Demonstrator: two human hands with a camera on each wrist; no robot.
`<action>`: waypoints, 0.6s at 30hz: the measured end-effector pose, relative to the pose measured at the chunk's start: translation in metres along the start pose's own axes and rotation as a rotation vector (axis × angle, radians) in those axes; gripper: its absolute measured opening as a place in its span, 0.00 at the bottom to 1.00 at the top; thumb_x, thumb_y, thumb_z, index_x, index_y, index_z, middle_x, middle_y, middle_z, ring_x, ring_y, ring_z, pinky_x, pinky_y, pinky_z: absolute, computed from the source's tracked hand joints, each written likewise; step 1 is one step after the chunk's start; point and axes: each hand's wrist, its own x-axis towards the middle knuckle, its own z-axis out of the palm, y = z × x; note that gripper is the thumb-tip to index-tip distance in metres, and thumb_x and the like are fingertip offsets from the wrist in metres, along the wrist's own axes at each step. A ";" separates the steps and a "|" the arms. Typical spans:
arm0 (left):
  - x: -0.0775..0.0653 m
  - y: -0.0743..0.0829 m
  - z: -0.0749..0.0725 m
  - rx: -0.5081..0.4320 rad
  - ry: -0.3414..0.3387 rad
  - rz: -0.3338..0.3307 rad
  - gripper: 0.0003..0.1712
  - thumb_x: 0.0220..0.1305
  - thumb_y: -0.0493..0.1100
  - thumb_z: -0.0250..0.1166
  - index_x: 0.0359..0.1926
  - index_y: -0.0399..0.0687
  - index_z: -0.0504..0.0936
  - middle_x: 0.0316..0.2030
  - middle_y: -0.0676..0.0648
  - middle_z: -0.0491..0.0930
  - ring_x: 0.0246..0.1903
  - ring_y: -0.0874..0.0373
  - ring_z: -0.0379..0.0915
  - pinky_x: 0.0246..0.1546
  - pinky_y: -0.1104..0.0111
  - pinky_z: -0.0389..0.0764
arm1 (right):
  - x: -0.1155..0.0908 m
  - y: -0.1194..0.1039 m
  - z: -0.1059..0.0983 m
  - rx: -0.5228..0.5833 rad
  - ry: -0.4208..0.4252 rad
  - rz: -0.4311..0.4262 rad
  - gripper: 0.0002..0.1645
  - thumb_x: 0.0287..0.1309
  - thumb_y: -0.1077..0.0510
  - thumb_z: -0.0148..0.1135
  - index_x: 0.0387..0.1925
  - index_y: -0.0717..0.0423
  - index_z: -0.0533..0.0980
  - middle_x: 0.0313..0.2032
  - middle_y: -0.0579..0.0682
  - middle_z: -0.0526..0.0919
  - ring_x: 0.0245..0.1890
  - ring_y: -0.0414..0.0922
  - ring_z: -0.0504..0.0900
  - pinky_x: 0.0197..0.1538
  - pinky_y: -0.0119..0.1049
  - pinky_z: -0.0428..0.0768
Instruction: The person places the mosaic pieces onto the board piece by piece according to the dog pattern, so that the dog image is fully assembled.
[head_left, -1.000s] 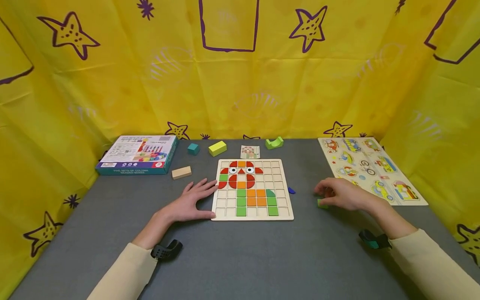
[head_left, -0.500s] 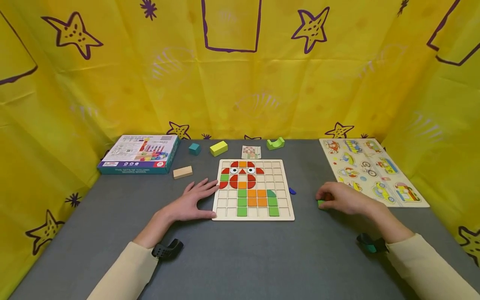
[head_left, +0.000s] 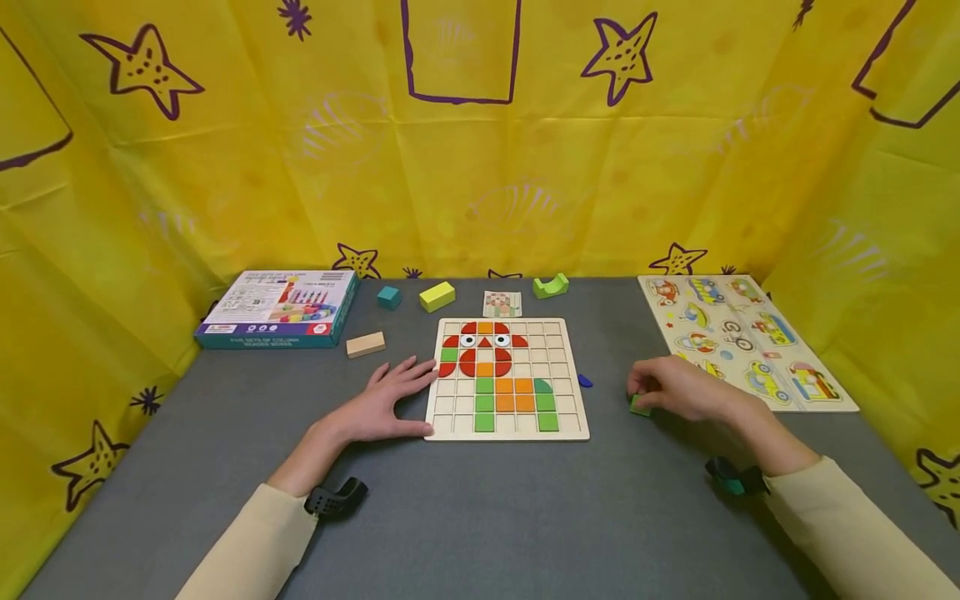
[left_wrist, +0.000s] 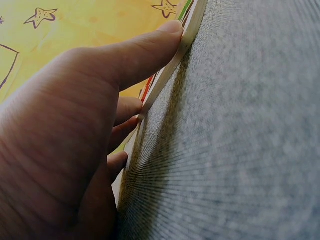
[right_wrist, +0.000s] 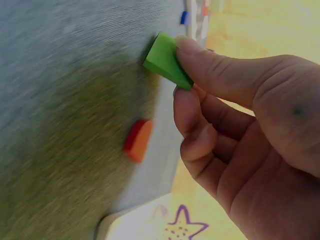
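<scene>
A wooden grid board point(head_left: 566, 354) lies mid-table, partly filled with red, orange and green pieces that form an animal shape. My left hand point(head_left: 382, 407) rests spread at its left side; in the left wrist view the thumb point(left_wrist: 150, 47) and fingertips touch the board's edge. To the right of the board, my right hand point(head_left: 678, 387) pinches a green square tile point(right_wrist: 167, 60) between thumb and fingers, tilted close to the tabletop. Near this hand, the right wrist view also shows a red curved piece point(right_wrist: 138, 141), which the hand hides in the head view.
A small blue piece point(head_left: 585, 381) lies by the board's right edge. Behind the board are a pattern card point(head_left: 502, 304), a green arch block point(head_left: 551, 287), a yellow block point(head_left: 437, 297) and a teal block point(head_left: 389, 297). A box point(head_left: 277, 308) stands left, a picture puzzle point(head_left: 731, 362) right.
The right hand has shifted slightly left with the green tile, which is now tilted between its fingers. The left hand has stayed at the board's edge.
</scene>
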 end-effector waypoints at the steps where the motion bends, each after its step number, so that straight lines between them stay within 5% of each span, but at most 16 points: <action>1: 0.000 0.000 0.000 -0.002 -0.001 0.000 0.54 0.58 0.66 0.70 0.78 0.51 0.59 0.79 0.51 0.50 0.78 0.44 0.34 0.70 0.40 0.31 | 0.002 -0.002 -0.001 0.009 0.001 0.001 0.08 0.60 0.61 0.72 0.33 0.52 0.78 0.26 0.40 0.77 0.27 0.39 0.73 0.31 0.34 0.73; 18: -0.001 0.001 0.000 -0.002 0.013 0.017 0.54 0.58 0.66 0.70 0.78 0.50 0.60 0.78 0.48 0.51 0.77 0.42 0.35 0.70 0.38 0.31 | 0.074 -0.030 0.012 0.095 0.122 -0.069 0.05 0.63 0.61 0.69 0.40 0.56 0.81 0.32 0.44 0.81 0.33 0.43 0.76 0.40 0.38 0.76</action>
